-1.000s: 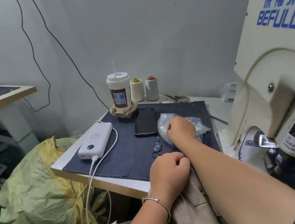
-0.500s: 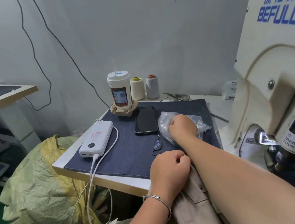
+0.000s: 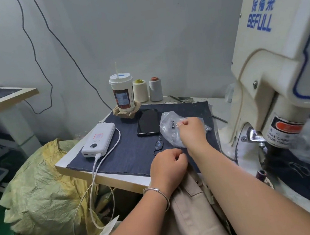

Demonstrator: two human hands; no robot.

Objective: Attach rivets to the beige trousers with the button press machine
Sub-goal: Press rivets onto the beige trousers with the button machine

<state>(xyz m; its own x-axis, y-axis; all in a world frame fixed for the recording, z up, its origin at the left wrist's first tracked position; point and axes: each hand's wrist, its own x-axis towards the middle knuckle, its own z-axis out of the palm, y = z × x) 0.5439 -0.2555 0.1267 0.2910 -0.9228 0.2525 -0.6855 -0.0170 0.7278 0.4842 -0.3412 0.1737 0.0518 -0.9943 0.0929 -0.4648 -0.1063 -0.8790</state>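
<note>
Step in hand, by judgement: fetching rivets; none set in press yet.

Right hand (image 3: 190, 131) over clear plastic bag (image 3: 168, 129) on dark cloth, at 12 o'clock from left hand (image 3: 166, 169). Thumb and forefinger (image 3: 180, 123) pinched together on small metal piece, probably rivet, at bag's mouth.

Left hand fisted on beige trousers (image 3: 188, 214) at table edge, clamping waistband.

Next move likely: carrying rivet to 3 o'clock, toward button press machine (image 3: 274, 88), seating on die, then sliding trousers under.

left hand (image 3: 166, 166): fingers curled, fisted | right hand (image 3: 191, 130): arm extended, fingers pinching
</note>
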